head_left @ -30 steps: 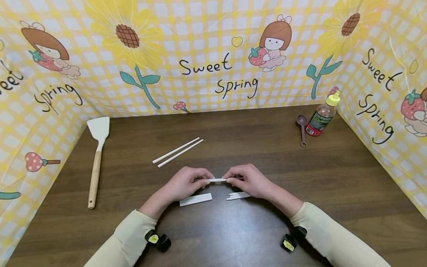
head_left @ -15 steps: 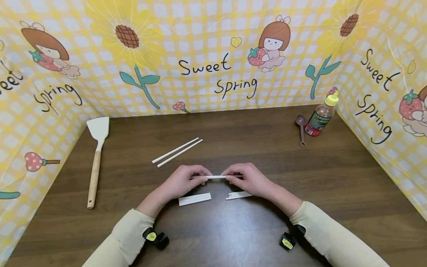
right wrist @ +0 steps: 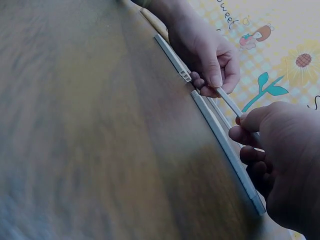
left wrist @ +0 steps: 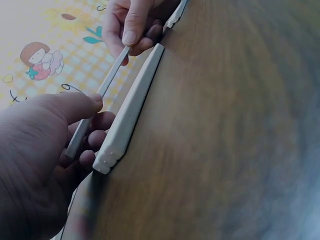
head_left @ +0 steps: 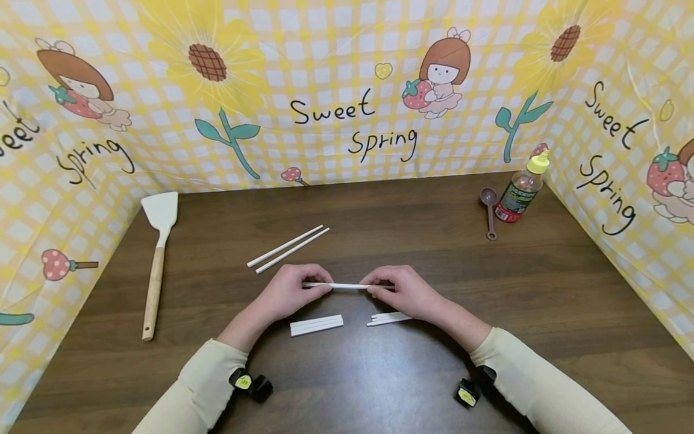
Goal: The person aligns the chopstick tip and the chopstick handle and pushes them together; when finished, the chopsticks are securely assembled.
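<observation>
White-bladed spatula with a pale wooden handle [head_left: 154,289]: well to the left of the slim white stick [head_left: 348,286] I'm holding, blade away from me.
Two loose white sticks [head_left: 285,246]: beyond the slim white stick and to its left, side by side but apart, right ends farther from me.
My left hand [head_left: 293,291]: thumb and fingertips pinched tight on the slim white stick; its left end runs on past my grip.
Left flat bundle of white sticks [head_left: 317,325]: on the brown wood-grain table [head_left: 352,374], on my side of the slim white stick, near my left hand.
Slim white stick, where: in front of me, bridging both pinches, so neither hand is nearer; from the wrist views it looks raised off the table. Whether a second lies tight against it I cannot tell.
Slim white stick, axis: left to right across my body, left end barely farther from me; the bundles lean slightly the opposite way. Which end is the tip I cannot tell.
Right bundle of white sticks [head_left: 387,318]: also on my side of the slim white stick, partly hidden by my right wrist.
My right hand [head_left: 401,291]: pinching the slim white stick too, right end passing beyond my thumb.
Purple-brown measuring spoon [head_left: 490,208]: beyond the slim white stick and well right, bowl away from me.
Clear bottle with a yellow cap [head_left: 519,194]: just right of the spoon, upright.
</observation>
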Demonstrator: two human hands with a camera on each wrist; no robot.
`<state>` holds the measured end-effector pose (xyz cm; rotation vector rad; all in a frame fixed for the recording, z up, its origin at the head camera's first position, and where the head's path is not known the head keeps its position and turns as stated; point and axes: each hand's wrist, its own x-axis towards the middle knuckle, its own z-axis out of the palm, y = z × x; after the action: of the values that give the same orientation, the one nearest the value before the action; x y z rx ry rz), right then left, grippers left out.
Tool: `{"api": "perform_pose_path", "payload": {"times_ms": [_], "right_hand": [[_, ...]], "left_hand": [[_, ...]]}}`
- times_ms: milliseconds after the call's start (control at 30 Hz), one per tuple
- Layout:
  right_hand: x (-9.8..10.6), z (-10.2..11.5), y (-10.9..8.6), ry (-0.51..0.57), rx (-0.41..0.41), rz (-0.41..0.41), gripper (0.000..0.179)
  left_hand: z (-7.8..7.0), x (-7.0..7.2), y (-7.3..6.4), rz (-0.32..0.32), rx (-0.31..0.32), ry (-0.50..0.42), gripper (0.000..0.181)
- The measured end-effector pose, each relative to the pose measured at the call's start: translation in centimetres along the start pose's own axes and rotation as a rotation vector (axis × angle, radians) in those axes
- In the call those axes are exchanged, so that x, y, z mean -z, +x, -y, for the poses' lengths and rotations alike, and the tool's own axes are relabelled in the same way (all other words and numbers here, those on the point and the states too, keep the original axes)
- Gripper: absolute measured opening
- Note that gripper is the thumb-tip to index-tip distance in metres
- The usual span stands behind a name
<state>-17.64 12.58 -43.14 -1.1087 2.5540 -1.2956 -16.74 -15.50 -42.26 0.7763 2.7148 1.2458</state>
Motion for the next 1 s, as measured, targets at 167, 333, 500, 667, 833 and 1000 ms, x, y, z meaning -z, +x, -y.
{"api": "perform_pose_path", "payload": {"times_ms": [167,333,500,667,833,1000], "right_hand": [[0.0,0.0,0.0,-0.007,0.029,-0.053,0.013],[0.1,0.0,0.0,-0.013,0.033,-0.152,0.011],[0.3,0.1,-0.1,0.0,-0.012,-0.245,0.008],[0.4,0.3,-0.2,0.016,-0.031,-0.263,0.007],[0.3,0.1,-0.2,0.019,-0.044,-0.258,0.006],[0.2,-0.1,-0.1,0.023,-0.052,-0.249,0.006]], "left_hand": [[0.3,0.1,0.0,-0.031,-0.008,0.018,0.007],[0.6,0.2,0.0,-0.101,0.011,0.064,0.004],[1.0,0.3,0.1,-0.182,0.045,0.096,0.005],[1.4,0.7,0.2,-0.258,0.092,0.125,0.005],[1.7,1.1,0.2,-0.315,0.133,0.133,0.007],[1.8,1.4,0.2,-0.365,0.184,0.154,0.007]]}}
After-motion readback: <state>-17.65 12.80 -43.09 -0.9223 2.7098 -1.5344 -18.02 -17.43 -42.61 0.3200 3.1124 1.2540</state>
